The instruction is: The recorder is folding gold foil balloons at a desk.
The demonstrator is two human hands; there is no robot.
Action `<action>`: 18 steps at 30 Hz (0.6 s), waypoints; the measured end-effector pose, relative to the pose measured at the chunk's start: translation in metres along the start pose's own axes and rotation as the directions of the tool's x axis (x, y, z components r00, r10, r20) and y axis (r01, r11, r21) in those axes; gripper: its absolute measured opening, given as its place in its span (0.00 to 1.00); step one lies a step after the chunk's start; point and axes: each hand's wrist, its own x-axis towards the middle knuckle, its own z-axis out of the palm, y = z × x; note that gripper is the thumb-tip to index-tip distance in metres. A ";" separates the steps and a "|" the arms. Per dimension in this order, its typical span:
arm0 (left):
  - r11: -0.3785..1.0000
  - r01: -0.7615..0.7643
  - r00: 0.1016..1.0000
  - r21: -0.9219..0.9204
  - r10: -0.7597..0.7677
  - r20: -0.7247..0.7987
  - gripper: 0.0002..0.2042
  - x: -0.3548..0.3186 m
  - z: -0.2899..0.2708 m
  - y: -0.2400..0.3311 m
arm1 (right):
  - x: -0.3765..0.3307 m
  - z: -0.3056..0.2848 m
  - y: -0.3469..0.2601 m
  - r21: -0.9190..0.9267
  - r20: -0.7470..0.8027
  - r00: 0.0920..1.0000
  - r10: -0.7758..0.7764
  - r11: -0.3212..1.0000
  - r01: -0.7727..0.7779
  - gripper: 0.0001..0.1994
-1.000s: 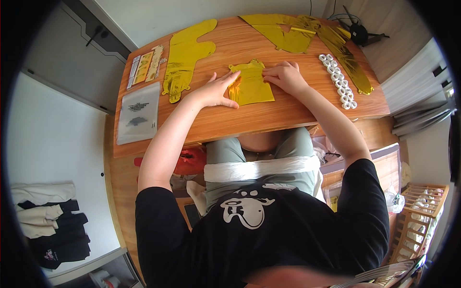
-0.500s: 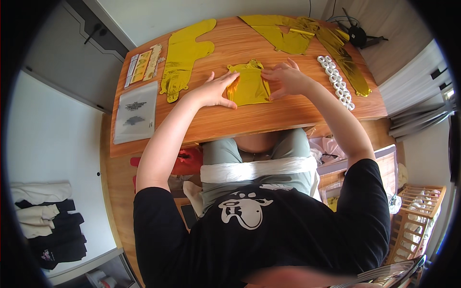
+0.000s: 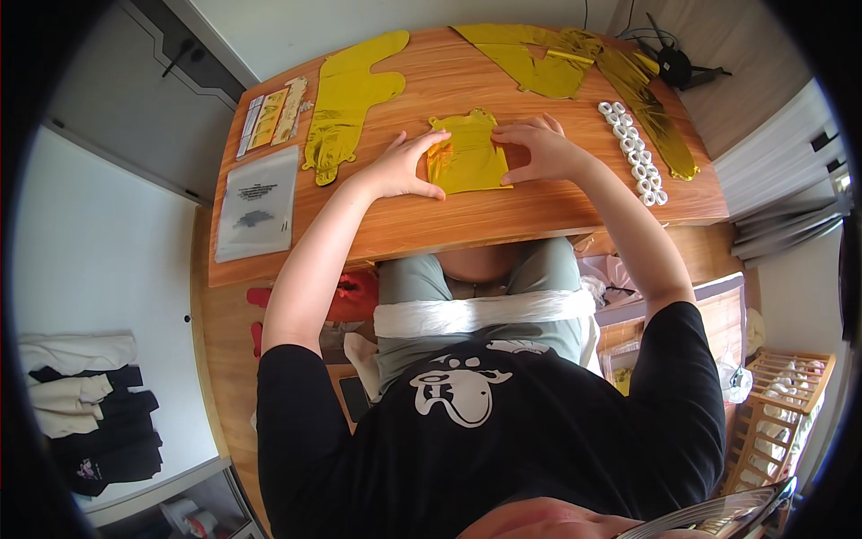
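Under my hands lies a small folded gold foil balloon (image 3: 467, 157), shiny and crinkled, roughly square with a little tab sticking up at its far edge. It sits flat on the brown wooden desk (image 3: 467, 225), near the middle and just in front of me. My left hand (image 3: 404, 169) presses on its left edge, the fingers spread wide and the thumb stretched along the near corner; that grip is flat and open, pinning the foil, not closed around it. My right hand (image 3: 539, 148) rests on the balloon's right edge, fingers bent down onto the foil, likewise pressing and not wrapped about it.

To the left, well apart, a long flat gold foil balloon shape (image 3: 350, 99) stretches toward the far edge of the desk. Beside it lie narrow printed paper strips (image 3: 269, 117), and nearer me a clear flat plastic bag (image 3: 256, 202) with a dark printed patch; I cannot tell what is in it. At the far right of the desk more gold foil balloon pieces (image 3: 575, 67) lie in a loose heap, trailing down the right side. Between them and my right hand runs a double row of small white rings (image 3: 633, 153).
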 end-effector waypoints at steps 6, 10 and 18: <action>0.992 0.003 0.987 0.126 0.017 -0.159 0.49 -0.043 0.019 0.058 | -0.028 0.000 -0.033 -0.032 0.014 1.000 -0.010 0.999 0.010 0.45; 0.937 -0.037 0.969 0.349 0.119 -0.217 0.43 -0.064 0.067 0.115 | -0.049 0.008 -0.050 -0.015 -0.010 0.999 -0.032 0.999 0.032 0.45; 0.891 0.022 0.948 0.454 0.125 -0.292 0.37 -0.067 0.101 0.103 | -0.070 0.021 -0.058 0.012 -0.036 0.992 -0.120 0.993 0.120 0.47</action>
